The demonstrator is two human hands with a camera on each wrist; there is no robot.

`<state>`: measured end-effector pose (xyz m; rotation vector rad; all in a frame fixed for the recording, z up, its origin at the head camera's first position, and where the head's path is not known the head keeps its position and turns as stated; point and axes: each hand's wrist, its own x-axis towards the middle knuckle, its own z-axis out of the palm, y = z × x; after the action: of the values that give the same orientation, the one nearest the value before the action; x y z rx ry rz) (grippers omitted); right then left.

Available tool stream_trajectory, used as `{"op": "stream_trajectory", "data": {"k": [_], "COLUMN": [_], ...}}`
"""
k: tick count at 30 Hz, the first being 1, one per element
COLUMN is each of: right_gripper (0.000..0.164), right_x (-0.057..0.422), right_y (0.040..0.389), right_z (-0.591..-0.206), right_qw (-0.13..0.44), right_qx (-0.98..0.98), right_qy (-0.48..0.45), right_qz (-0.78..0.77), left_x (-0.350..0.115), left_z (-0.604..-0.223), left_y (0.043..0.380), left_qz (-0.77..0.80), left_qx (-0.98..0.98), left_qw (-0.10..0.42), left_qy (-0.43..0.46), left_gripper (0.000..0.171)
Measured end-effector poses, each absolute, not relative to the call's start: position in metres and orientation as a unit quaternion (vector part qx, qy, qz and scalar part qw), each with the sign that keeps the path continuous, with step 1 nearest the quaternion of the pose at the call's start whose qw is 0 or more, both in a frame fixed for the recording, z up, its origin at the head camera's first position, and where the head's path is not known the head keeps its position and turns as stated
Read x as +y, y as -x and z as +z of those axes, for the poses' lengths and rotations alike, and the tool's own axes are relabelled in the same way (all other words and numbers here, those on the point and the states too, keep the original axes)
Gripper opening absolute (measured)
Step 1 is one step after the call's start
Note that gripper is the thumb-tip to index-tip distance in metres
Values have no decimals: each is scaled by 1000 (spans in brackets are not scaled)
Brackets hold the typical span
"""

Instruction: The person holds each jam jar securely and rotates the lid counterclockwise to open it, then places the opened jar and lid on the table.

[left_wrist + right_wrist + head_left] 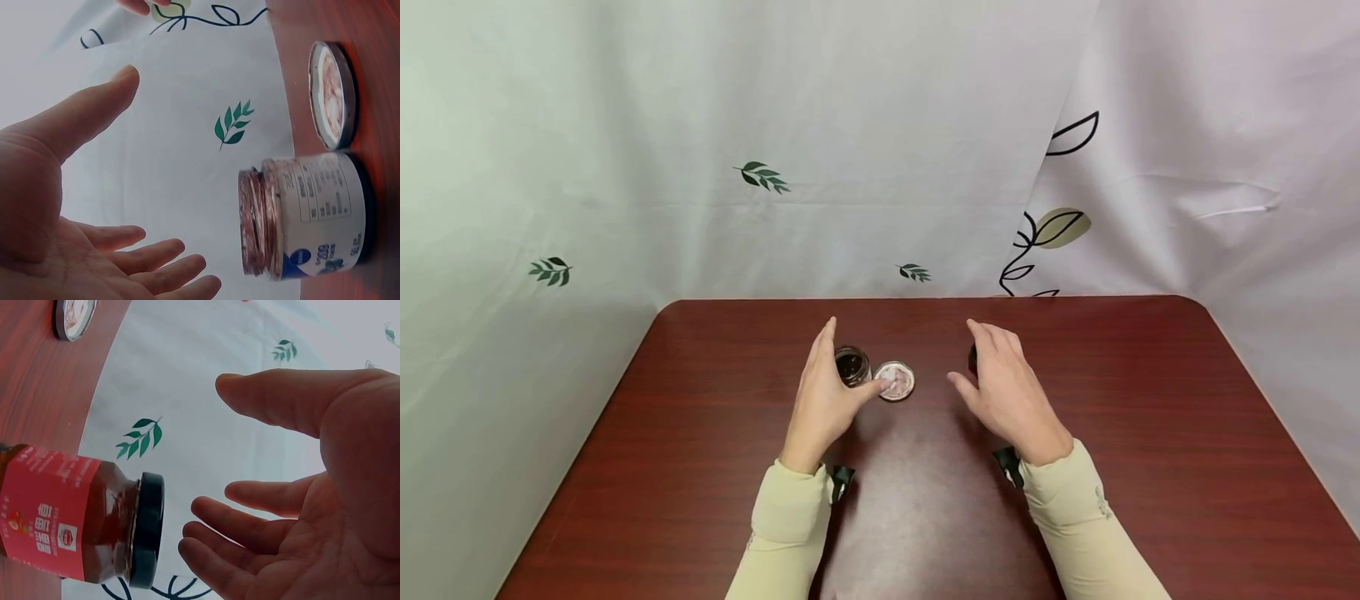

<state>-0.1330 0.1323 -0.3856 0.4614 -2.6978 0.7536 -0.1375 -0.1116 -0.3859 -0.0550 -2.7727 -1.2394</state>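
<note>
An uncapped glass jar (319,215) with a white and blue label stands on the table, dark contents showing through its mouth in the head view. Beside it lies a lid (895,382), its pale, smeared inside facing up. My left hand (829,392) hovers near this jar, thumb and fingers spread, holding nothing. On the right stands a second jar (62,515) with a red label and a black lid (147,530) on top; in the head view my right hand (1006,387) mostly hides it. That hand is spread too, fingertips close to the black lid.
The reddish-brown wooden table (1150,433) has rounded far corners. Behind it hangs a pale curtain (865,100) with leaf prints, right up to the table's back edge. Dark straps (842,482) show at both sleeve cuffs.
</note>
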Motion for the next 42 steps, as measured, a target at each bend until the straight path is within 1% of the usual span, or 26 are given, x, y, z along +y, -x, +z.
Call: {"op": "stream_trajectory", "data": {"k": [19, 33, 42], "right_gripper": [71, 69, 69], "right_x": [145, 151, 153], "right_y": [136, 140, 141], "right_z": [-386, -388, -388], "right_qw": [116, 96, 75], "right_qx": [-942, -946, -951], "right_qy": [-140, -120, -106], "right_qz": [282, 286, 279], "left_x": [-80, -53, -40], "left_z": [-386, -392, -403], "left_y": [134, 137, 141], "left_qz": [-441, -438, -431], "left_qx": [-895, -894, -897], "left_qw": [43, 39, 23], "left_qy": [49, 84, 92], "left_gripper": [114, 110, 105]}}
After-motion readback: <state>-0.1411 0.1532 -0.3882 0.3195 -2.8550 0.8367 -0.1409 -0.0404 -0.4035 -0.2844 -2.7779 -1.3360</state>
